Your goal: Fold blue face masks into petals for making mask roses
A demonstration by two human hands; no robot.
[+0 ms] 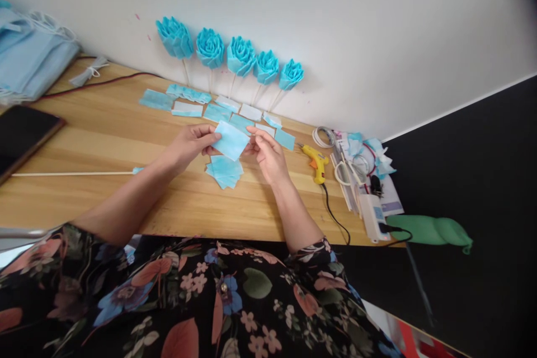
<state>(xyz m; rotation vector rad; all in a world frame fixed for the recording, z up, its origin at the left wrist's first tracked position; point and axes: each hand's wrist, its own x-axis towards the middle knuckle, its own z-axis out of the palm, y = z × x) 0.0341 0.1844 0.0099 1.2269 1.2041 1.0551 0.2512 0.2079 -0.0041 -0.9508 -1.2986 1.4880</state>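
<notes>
White wall behind, wooden table below, seen from the head camera. Left hand and right hand both pinched on one blue fabric rectangle, held flat just above the table, over a small stack of cut blue pieces.

Likely risks: thin piece slipping from the fingertip pinch and landing skewed on the stack; creasing off-line if pulled unevenly.

Just right of the right hand, a yellow glue gun, cord trailing off the front edge; could snag a forearm or burn if hot, though heat not visible. Behind the hands, a row of loose blue strips; easily swept aside. Five finished blue fabric roses leaning on the wall. Thin wooden stick lying left, well apart. Dark phone and a stack of face masks far left.
</notes>
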